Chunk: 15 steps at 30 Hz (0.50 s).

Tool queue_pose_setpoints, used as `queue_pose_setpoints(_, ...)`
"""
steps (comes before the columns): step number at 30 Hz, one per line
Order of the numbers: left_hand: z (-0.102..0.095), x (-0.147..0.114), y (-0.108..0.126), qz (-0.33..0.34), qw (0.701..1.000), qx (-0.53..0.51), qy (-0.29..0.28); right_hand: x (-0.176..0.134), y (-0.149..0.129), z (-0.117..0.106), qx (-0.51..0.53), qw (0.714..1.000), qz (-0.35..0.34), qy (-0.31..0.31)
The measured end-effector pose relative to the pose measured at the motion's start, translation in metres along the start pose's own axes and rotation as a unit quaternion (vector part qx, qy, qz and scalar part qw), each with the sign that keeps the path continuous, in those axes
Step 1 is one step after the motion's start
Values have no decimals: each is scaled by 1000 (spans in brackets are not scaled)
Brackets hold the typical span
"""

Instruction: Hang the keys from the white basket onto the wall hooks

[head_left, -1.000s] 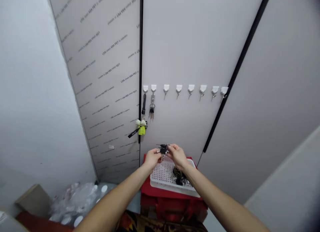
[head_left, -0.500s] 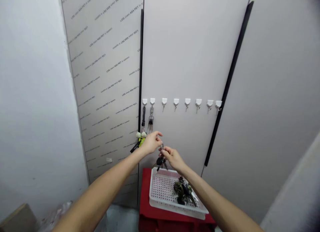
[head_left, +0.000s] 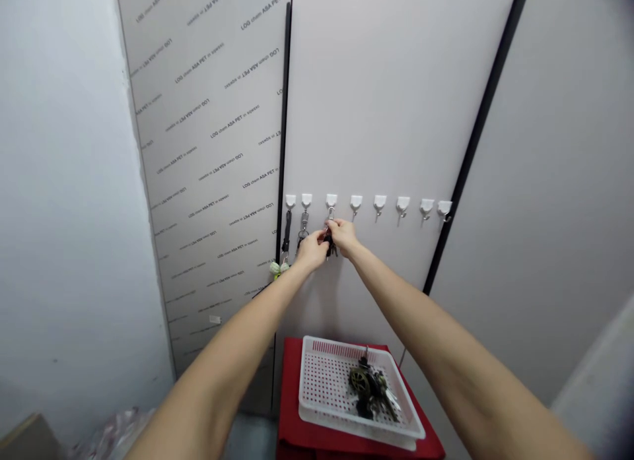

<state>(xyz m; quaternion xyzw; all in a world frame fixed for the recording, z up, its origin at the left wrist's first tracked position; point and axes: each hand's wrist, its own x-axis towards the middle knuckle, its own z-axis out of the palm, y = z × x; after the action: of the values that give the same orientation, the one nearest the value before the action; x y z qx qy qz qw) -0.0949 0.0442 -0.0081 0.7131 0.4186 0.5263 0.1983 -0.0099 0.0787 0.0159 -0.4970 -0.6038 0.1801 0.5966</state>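
A bunch of keys hangs just below the third white hook from the left. My right hand pinches the metal clasp at the top of the bunch, right at that hook; whether the clasp is over the hook I cannot tell. My left hand is closed against the same bunch from the left side, its fingertips partly hiding the keys. On the first hook hangs a dark strap with a green and white charm. A second key ring hangs on the second hook, partly behind my left hand.
Several white hooks continue to the right along the pale cabinet door. Below, a white perforated basket holding more keys stands on a red surface. Long black handles flank the door.
Both hands have risen with the keys from just above the basket up to the third hook. The view has shifted slightly, and the first two hooks keep their hanging items.
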Motion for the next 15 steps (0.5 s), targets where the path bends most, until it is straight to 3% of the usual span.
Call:
queue_pose_setpoints(3, 2, 3, -3, -9, 1000, 25, -13, 3, 7, 3, -40, 999, 27, 5)
queue_pose_setpoints(8, 4, 2, -10, -36, 997, 54, -28, -2, 7, -1, -126, 992, 8, 4)
queue_pose_setpoints(12, 6, -2, -14, -60, 997, 29, -35, -11, 5, -16, -180, 983, -37, -22)
queue_pose_setpoints(15, 10, -11, -24, -70, 997, 0, -28, -32, 18, -35, -172, 981, -59, -69)
